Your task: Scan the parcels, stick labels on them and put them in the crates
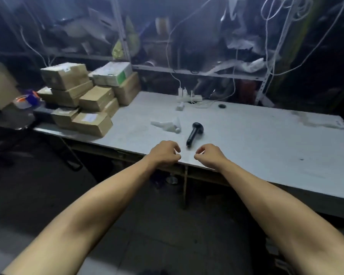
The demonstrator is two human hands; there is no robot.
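Several cardboard parcels (91, 96) are stacked at the left end of a grey table (256, 143). A black handheld scanner (195, 133) lies on the table, just beyond my hands. To its left lies a white strip of label backing (167, 125). My left hand (164, 153) hovers over the table's near edge with loosely curled fingers and holds nothing. My right hand (209, 156) sits beside it, a small gap apart, also loosely curled and empty. No crate is in view.
A white power strip (189, 98) with plugs and cables sits at the table's back edge. Behind it, metal shelving (197, 71) holds bags and hanging wires. A tape roll (25, 101) and a large box (0, 86) stand at far left. Dark floor lies below.
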